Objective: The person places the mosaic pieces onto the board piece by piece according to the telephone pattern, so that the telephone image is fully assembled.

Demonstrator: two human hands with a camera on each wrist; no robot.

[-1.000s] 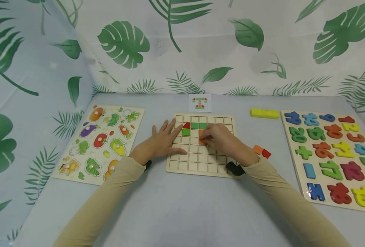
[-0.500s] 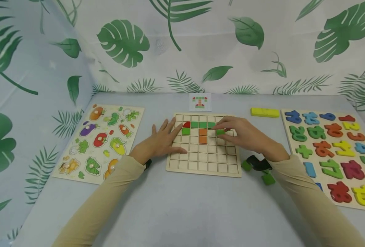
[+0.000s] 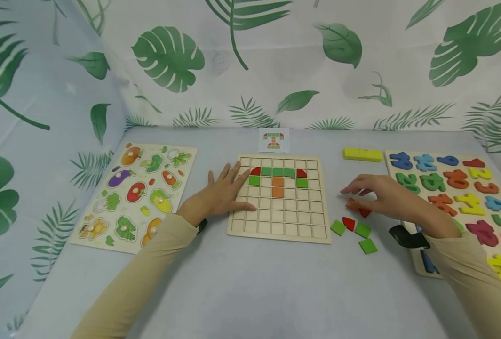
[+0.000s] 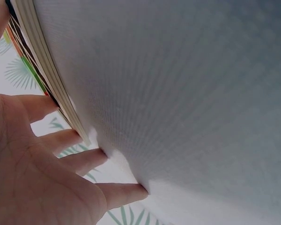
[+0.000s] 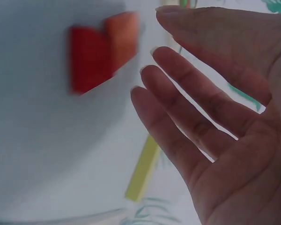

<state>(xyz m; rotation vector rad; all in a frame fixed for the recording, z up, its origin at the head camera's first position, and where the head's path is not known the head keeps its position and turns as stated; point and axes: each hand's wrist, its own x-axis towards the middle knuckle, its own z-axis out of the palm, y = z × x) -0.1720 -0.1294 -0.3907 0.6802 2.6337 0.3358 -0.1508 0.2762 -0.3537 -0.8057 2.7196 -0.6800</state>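
Note:
My left hand (image 3: 218,193) rests spread at the left edge of a wooden grid board (image 3: 254,230), its fingertips and thumb on the board. On the board sit green square tiles (image 3: 277,172) in a row with a red rounded tile (image 3: 301,173) at each end. Below them are a green tile (image 3: 302,182) on each side and two orange tiles (image 3: 277,186) in the middle. My right hand (image 3: 375,193) hovers right of the board, fingers loosely bent and holding nothing. Close by its fingertips in the right wrist view lie an orange tile (image 5: 124,37) and a red tile (image 5: 89,61).
Several green tiles (image 3: 368,246) and a red tile (image 3: 348,223) lie right of the board. A pattern card (image 3: 274,140) stands behind it, and a yellow block (image 3: 362,154) lies at the back right. A vegetable puzzle (image 3: 182,188) is left, a number puzzle (image 3: 396,188) right.
My right hand has moved from the orange tiles to the board's right side, then off it to the loose tiles. The right-hand red and green tiles now show. My left hand stays put.

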